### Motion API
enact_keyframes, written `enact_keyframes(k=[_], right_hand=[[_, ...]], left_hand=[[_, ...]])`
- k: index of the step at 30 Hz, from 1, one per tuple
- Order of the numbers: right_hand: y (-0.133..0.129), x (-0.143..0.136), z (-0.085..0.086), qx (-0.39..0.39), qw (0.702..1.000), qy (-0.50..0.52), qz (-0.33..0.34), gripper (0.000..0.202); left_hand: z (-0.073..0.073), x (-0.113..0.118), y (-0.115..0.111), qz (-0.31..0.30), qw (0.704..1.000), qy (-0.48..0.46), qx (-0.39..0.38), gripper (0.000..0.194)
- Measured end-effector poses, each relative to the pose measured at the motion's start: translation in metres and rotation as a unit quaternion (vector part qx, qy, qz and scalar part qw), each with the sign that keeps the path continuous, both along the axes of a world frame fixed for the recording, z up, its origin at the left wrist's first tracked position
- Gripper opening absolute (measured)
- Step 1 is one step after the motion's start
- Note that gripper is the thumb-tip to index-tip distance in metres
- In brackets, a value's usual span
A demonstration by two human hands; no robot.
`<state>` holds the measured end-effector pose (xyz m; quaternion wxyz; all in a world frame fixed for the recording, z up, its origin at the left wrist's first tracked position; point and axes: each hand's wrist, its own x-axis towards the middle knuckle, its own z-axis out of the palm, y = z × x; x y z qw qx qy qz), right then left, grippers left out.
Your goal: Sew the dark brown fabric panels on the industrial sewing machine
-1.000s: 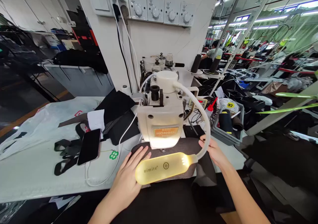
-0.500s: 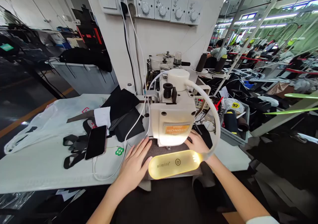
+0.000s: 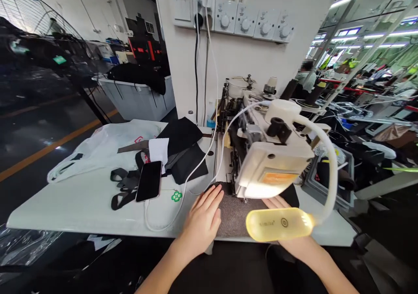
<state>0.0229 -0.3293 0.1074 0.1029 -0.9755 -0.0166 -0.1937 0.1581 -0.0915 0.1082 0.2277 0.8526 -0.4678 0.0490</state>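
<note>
A brown-grey piece of fabric lies flat on the table beneath the head of a white sewing machine. My left hand rests on the fabric's left edge, fingers stretched out side by side. To the right of the needle area, my right hand lies with fingers extended on the work, its middle covered by a lit lamp on a bent white neck. Its fingertips are partly hidden behind the machine head. Neither hand grips anything that I can see.
Left of the work lie a phone with a white cable, dark straps, black fabric pieces and a white plastic bag. At the right is a grey bin of thread spools. Wall dials sit above the machine.
The head view has turned left, so the machine and table appear farther right. Both hands stay flat at the fabric; more of it shows between them.
</note>
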Motion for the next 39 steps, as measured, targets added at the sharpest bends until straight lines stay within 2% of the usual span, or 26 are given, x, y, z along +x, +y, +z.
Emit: enact_keyframes(k=[5,9,12,21,28,34,39], right_hand=[[0.002,-0.01,-0.019,-0.047,0.999,0.02,-0.009,0.059],[-0.004,-0.009,-0.018,-0.124,0.992,0.024,-0.007,0.063],[-0.006,-0.012,-0.015,-0.141,0.989,0.029,-0.013,0.064],[-0.012,-0.015,-0.018,-0.105,0.994,0.034,-0.025,0.07],[-0.014,-0.009,-0.018,-0.091,0.995,0.04,-0.024,0.057],[-0.016,-0.009,-0.018,-0.091,0.995,0.036,-0.015,0.057],[-0.011,-0.008,-0.014,-0.029,1.0,0.006,0.0,0.055]], left_hand=[[-0.007,-0.005,0.002,0.006,1.0,-0.019,-0.011,0.054],[-0.009,-0.002,0.004,-0.004,1.0,-0.017,-0.023,0.053],[-0.008,0.002,0.006,-0.017,0.999,-0.016,-0.028,0.054],[-0.005,0.004,0.004,-0.033,0.999,-0.007,-0.034,0.055],[-0.003,0.003,0.004,-0.026,1.0,-0.009,-0.01,0.055],[0.003,0.004,0.002,-0.021,1.0,-0.021,-0.009,0.054],[0.012,0.0,-0.006,0.007,0.999,-0.031,-0.012,0.048]])
